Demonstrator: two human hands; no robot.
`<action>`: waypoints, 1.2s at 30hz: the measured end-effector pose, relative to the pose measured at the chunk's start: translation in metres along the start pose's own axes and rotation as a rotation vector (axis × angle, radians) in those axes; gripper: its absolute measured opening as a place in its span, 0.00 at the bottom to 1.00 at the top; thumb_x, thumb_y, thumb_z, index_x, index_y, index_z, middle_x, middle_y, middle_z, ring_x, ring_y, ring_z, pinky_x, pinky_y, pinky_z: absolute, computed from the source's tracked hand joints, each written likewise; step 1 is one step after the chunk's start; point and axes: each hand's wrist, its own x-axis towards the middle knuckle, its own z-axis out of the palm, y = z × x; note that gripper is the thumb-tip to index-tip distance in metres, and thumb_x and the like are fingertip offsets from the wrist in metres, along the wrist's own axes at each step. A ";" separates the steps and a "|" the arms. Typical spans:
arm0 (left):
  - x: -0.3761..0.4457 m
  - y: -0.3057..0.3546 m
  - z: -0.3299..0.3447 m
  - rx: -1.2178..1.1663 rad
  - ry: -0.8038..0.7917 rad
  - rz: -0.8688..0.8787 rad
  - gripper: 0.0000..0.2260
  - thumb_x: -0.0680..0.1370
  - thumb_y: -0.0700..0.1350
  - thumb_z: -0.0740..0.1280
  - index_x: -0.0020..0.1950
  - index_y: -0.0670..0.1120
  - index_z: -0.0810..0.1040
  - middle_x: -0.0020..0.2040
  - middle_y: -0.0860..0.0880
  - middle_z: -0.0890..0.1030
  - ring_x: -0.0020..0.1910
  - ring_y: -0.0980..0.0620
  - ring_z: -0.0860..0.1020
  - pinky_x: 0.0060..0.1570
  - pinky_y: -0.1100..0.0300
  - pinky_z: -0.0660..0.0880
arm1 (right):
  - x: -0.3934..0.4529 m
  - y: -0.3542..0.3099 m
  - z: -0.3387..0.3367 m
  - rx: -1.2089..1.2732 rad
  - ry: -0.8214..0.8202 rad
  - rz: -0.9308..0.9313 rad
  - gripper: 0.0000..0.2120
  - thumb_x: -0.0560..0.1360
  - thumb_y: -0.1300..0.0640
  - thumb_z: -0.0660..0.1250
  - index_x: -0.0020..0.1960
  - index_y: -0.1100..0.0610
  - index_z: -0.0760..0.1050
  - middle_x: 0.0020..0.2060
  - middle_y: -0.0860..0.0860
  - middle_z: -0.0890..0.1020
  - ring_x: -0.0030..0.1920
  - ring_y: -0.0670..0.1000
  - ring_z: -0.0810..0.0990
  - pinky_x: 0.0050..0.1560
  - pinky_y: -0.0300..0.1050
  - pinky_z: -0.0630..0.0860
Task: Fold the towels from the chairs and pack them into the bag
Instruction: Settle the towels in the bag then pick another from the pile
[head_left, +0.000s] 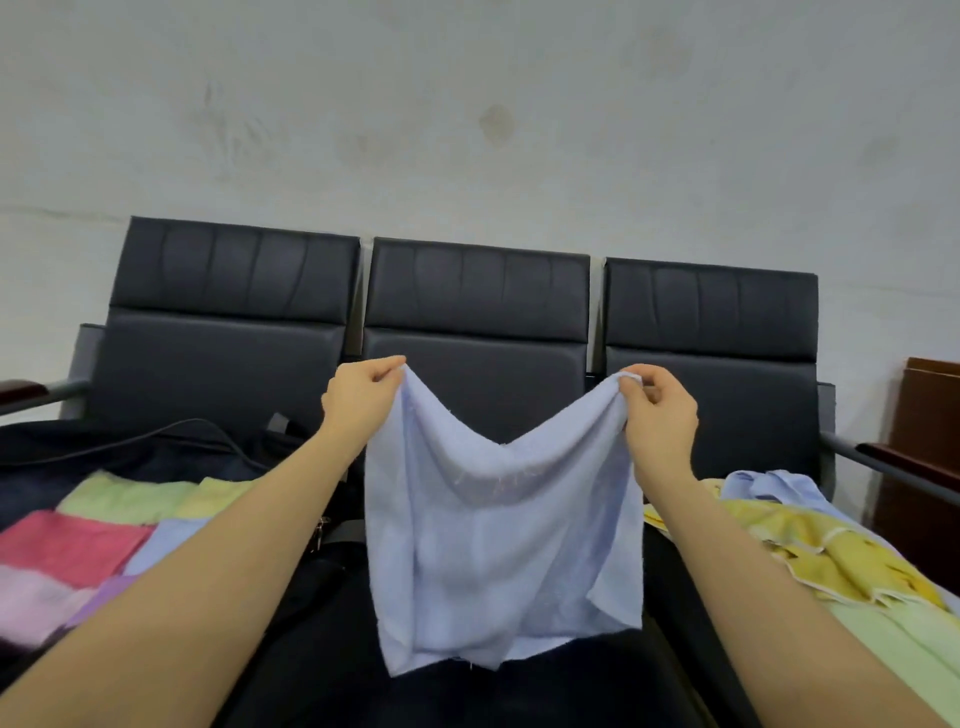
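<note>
A light blue towel (498, 545) hangs in the air in front of the middle chair (475, 306). My left hand (358, 397) pinches its top left corner and my right hand (660, 410) pinches its top right corner. The upper edge sags between them in a V. Folded towels in green, pink, lilac and pale blue (78, 551) lie on the left seat, on a dark bag (156, 447). Unfolded yellow, blue and green towels (841, 561) lie heaped on the right seat.
Three black padded chairs stand in a row against a grey wall (467, 130). Metal armrests with wooden tops stick out at the far left (31, 392) and far right (904, 462). A brown wooden cabinet (930, 415) stands at the right edge.
</note>
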 end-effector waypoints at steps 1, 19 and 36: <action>-0.002 -0.003 -0.001 -0.029 0.023 -0.007 0.13 0.79 0.43 0.63 0.62 0.49 0.79 0.60 0.49 0.80 0.59 0.50 0.77 0.62 0.53 0.72 | -0.001 0.001 0.001 -0.008 -0.012 0.000 0.06 0.79 0.60 0.62 0.49 0.55 0.77 0.39 0.47 0.79 0.42 0.47 0.77 0.40 0.36 0.71; -0.008 -0.031 -0.005 -0.136 0.001 -0.115 0.25 0.77 0.32 0.57 0.72 0.48 0.70 0.69 0.49 0.73 0.46 0.55 0.77 0.45 0.65 0.73 | 0.001 0.024 -0.007 -0.135 -0.074 0.081 0.03 0.77 0.62 0.65 0.47 0.56 0.78 0.37 0.45 0.77 0.42 0.45 0.75 0.47 0.44 0.71; -0.006 0.004 -0.005 -0.349 0.044 -0.175 0.28 0.75 0.26 0.53 0.68 0.49 0.74 0.69 0.49 0.72 0.57 0.50 0.75 0.58 0.54 0.75 | 0.024 -0.002 -0.009 -0.102 -0.089 0.065 0.14 0.76 0.67 0.63 0.59 0.57 0.77 0.49 0.48 0.76 0.52 0.50 0.74 0.49 0.42 0.70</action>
